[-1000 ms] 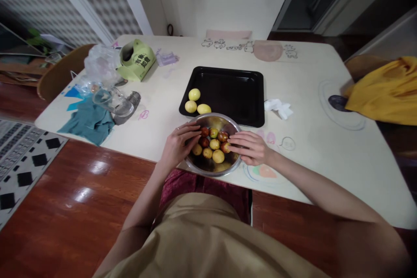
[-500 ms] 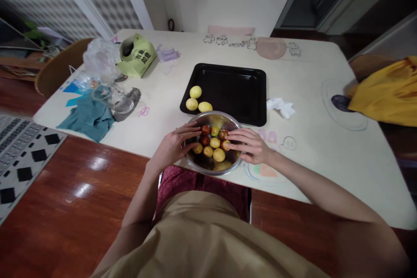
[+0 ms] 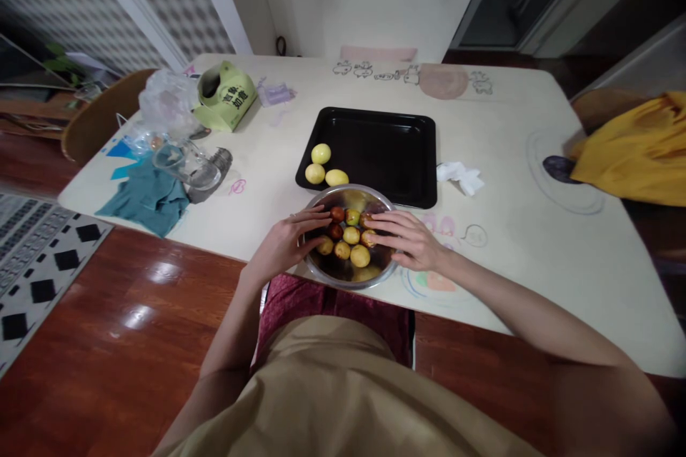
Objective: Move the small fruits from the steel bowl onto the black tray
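Observation:
A round metal bowl (image 3: 351, 284) stands at the table's near edge and holds several round fruits (image 3: 351, 235), some yellow, some reddish-brown. My left hand (image 3: 286, 239) lies over the bowl's left rim, fingers stretched inward and their tips at the fruits. From the right side my right hand (image 3: 410, 237) reaches over the opposite rim, its fingers spread and touching the fruits there. Neither hand grips a fruit. Right behind the bowl is a black baking tray (image 3: 386, 150), with three yellow fruits (image 3: 321, 153) in its near left corner.
To the left are a glass pitcher (image 3: 187, 164) on its side, a teal cloth (image 3: 147, 196), a clear plastic bag (image 3: 168, 100) and a green carton (image 3: 228, 96). A crumpled white tissue (image 3: 461, 177) lies right of the tray. Yellow fabric (image 3: 637, 157) hangs at the far right.
The view has shifted very slightly. Both hands stay over the bowl, with the right hand's fingers moved a touch to the left; the fruits look nearly the same.

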Motion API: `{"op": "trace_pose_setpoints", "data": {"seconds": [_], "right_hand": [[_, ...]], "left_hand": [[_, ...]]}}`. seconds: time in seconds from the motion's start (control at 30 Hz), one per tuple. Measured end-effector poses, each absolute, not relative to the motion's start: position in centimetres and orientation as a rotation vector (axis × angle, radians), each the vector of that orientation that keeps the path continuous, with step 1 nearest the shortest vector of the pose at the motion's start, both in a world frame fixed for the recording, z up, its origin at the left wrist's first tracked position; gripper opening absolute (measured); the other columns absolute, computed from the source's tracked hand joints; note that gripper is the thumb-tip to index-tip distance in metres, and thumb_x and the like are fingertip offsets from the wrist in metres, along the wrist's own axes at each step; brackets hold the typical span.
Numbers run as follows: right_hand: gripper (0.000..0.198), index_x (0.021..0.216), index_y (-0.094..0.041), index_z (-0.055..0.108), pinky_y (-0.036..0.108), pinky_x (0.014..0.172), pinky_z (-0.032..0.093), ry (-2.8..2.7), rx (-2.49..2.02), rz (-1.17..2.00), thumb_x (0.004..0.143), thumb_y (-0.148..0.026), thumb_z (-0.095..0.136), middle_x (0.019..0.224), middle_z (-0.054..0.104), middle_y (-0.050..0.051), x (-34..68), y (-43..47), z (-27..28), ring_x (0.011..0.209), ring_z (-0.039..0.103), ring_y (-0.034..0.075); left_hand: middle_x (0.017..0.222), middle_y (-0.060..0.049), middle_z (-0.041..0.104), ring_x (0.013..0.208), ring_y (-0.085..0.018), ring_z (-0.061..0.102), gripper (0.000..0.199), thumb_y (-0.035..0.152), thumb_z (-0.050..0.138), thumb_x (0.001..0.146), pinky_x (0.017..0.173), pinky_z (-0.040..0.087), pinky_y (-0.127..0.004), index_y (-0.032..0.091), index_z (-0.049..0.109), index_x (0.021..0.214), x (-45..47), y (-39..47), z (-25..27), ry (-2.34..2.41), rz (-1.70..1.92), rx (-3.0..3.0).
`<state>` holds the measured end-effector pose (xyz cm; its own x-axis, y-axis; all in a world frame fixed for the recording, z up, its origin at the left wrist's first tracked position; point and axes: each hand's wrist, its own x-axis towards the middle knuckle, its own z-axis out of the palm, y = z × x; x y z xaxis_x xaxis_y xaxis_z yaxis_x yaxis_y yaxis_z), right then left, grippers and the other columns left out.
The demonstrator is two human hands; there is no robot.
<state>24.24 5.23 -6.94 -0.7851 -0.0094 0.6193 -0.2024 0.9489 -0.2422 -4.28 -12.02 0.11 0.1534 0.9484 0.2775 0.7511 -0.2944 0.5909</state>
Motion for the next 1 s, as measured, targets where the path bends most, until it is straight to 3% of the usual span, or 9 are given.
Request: {"op": "trace_pose_setpoints", "data": {"seconds": [0.23,0.43,0.77,1.0], "right_hand": [[0.056,0.149,-0.019,0.060,0.052,0.115,0.052,-2.429,0.176,0.341,0.114,-0.047,0.028,0.142,0.070,0.015,24.4,5.2,-7.1,0.142,0.059,0.027],[0.054,0.146,-0.019,0.063,0.051,0.112,0.055,-2.409,0.187,0.304,0.114,-0.045,0.029,0.137,0.072,0.015,24.4,5.3,-7.4,0.140,0.061,0.027],[0.050,0.147,-0.017,0.062,0.052,0.111,0.056,-2.400,0.198,0.296,0.113,-0.039,0.034,0.136,0.073,0.016,24.4,5.3,-7.2,0.138,0.062,0.027],[0.050,0.148,-0.017,0.062,0.052,0.110,0.056,-2.382,0.208,0.315,0.113,-0.039,0.034,0.137,0.073,0.016,24.3,5.3,-7.2,0.137,0.063,0.028]], "left_hand": [[0.149,-0.010,0.066,0.145,-0.030,0.059,0.041,0.029,0.068,0.102,0.129,0.037,-0.065,0.025,0.066,0.143,-4.4,-11.7,0.1,1.628,0.909,2.201],[0.148,-0.011,0.066,0.137,-0.026,0.065,0.033,0.027,0.057,0.107,0.117,0.055,-0.051,0.025,0.068,0.138,-5.4,-8.6,-0.3,1.735,1.244,2.061],[0.139,-0.014,0.068,0.126,-0.030,0.067,0.040,0.031,0.068,0.099,0.110,0.055,-0.052,0.021,0.065,0.138,-8.2,-1.8,-4.6,2.100,1.123,2.028],[0.128,-0.015,0.069,0.129,-0.033,0.059,0.038,0.033,0.066,0.098,0.112,0.049,-0.054,0.017,0.065,0.133,-8.3,-1.0,-5.6,2.202,1.142,2.008]]}}
